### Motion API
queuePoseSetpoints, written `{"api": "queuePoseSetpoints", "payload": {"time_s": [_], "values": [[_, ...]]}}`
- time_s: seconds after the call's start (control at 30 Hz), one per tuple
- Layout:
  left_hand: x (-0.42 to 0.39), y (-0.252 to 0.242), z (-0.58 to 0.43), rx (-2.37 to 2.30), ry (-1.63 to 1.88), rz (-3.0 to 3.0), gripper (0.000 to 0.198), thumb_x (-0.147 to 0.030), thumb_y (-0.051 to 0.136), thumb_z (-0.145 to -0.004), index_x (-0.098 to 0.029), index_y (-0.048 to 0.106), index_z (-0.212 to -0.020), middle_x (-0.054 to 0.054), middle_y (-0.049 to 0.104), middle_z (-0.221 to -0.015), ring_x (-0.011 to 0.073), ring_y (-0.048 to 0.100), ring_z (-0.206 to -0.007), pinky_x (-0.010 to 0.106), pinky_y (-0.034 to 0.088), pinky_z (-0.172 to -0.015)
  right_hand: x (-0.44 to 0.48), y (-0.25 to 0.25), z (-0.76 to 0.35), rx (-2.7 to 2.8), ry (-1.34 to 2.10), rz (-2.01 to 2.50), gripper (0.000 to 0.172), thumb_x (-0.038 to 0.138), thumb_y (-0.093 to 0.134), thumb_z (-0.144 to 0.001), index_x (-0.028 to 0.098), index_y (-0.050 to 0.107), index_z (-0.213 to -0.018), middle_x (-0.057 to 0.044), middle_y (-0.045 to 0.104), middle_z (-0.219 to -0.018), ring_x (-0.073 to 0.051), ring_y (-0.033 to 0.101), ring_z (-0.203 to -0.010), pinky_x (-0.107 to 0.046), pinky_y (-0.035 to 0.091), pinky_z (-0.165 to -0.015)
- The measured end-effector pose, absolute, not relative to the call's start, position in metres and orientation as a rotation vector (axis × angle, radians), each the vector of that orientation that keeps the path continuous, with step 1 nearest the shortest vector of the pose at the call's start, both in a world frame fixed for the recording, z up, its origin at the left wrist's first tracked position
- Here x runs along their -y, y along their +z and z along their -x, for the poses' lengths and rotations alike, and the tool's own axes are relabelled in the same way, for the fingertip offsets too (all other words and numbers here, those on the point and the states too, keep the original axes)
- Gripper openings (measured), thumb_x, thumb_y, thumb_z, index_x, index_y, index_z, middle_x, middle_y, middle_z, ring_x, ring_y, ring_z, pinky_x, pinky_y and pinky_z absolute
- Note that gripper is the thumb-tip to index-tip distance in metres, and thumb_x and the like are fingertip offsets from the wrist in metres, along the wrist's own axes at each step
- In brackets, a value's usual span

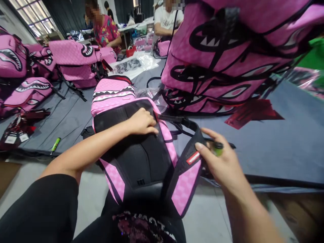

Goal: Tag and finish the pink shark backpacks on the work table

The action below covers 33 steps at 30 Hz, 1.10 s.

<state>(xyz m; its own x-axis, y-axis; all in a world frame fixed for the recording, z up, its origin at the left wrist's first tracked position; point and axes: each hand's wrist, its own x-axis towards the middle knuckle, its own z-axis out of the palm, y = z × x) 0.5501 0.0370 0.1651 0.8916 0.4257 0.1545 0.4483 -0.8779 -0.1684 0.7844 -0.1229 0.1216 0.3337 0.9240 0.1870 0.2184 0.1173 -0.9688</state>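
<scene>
A pink backpack with a black padded back lies tilted at the table edge, its back panel toward me. My left hand rests on that panel near its right edge, fingers curled; whatever they may pinch is hidden. In my right hand, thumb and fingers close on the black and pink shoulder strap, pulled out to the right. A small red label shows on the strap. Tucked in the same palm is a green thing with a black end, its kind unclear.
Pink shark-mouth backpacks are stacked high at the right, and several more lie at the left. Red tags and a green pen-like tool lie on the grey cloth. Two people work behind the table.
</scene>
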Motion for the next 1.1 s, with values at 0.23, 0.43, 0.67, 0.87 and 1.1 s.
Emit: {"api": "queuePoseSetpoints", "payload": {"time_s": [0.23,0.43,0.67,0.87,1.1], "values": [[-0.071,0.178,-0.516,0.648,-0.346,2.756,0.064,-0.066,0.034,-0.095,-0.013,0.066,-0.078,0.001,0.067,-0.075,0.0155,0.055,-0.093,0.049,0.026,-0.113,0.101,0.034,-0.813,1.213,0.621,1.723,0.056,0.053,0.063,-0.073,0.018,0.062,-0.116,-0.004,0.066,-0.079,-0.021,0.06,-0.068,-0.037,0.051,-0.069],[-0.046,0.173,-0.521,0.579,-0.306,2.693,0.055,-0.068,0.056,-0.084,-0.015,0.067,-0.085,0.005,0.065,-0.081,0.0244,0.054,-0.1,0.056,0.026,-0.113,0.114,0.098,-0.809,1.265,0.333,1.896,0.063,0.068,0.059,-0.077,0.021,0.067,-0.117,-0.011,0.069,-0.085,-0.028,0.063,-0.077,-0.044,0.048,-0.074],[-0.015,0.133,-0.547,0.701,-0.334,2.779,0.038,-0.047,0.077,-0.075,-0.013,0.067,-0.088,0.008,0.065,-0.086,0.0263,0.058,-0.096,0.049,0.036,-0.107,0.12,0.183,-0.743,1.077,0.769,1.331,0.082,0.086,0.026,-0.082,0.024,0.071,-0.11,-0.007,0.058,-0.061,-0.017,0.05,-0.043,-0.031,0.034,-0.038],[-0.004,0.12,-0.537,0.786,-0.525,2.775,0.017,-0.028,0.063,-0.085,-0.014,0.064,-0.095,0.008,0.064,-0.103,0.0263,0.053,-0.114,0.052,0.028,-0.118,0.086,0.103,-0.657,1.004,0.677,1.087,0.05,0.052,0.056,-0.091,0.021,0.047,-0.129,-0.01,0.068,-0.109,-0.02,0.069,-0.095,-0.039,0.056,-0.087],[0.005,0.111,-0.532,0.746,-0.639,2.802,0.016,-0.03,0.066,-0.085,-0.016,0.061,-0.092,0.007,0.065,-0.104,0.0264,0.052,-0.117,0.056,0.029,-0.119,0.083,0.071,-0.7,0.899,0.497,1.337,0.032,0.047,0.062,-0.088,0.017,0.057,-0.098,0.003,0.06,-0.065,-0.015,0.063,-0.056,-0.03,0.054,-0.061]]}}
